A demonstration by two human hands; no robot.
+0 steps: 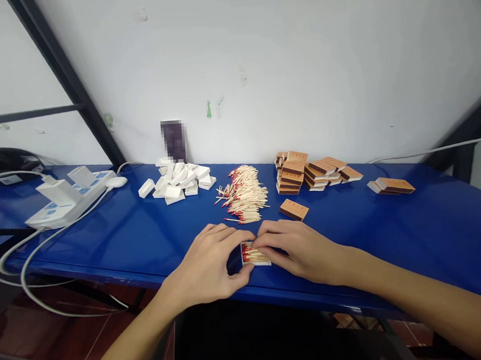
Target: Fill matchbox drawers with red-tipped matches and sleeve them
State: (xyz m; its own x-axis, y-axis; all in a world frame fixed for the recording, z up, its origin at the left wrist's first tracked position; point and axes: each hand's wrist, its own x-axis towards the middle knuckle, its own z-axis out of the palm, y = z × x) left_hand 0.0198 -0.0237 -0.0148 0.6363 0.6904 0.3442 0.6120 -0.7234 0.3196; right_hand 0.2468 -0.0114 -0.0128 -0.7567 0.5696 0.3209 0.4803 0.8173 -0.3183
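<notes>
Two-handed worked imo: left hand [219,263] pinched the tray [263,264] from nine o'clock, right hand [296,248] touched matches [250,254] from three (couldn't tell if gripping), so gentle levelling seemed best.

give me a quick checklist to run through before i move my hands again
1. Tray steadied: ok, the left hand has thumb and finger at its near and far edges.
2. Right hand clear of the tray: not ok, its fingers are over the matches inside.
3. Tray full: cannot tell, those fingers hide part of it.
4. Match pile apart from the tray: ok, it lies beyond the hands.
5. Nearest orange box empty: cannot tell, its inside is hidden.
</notes>
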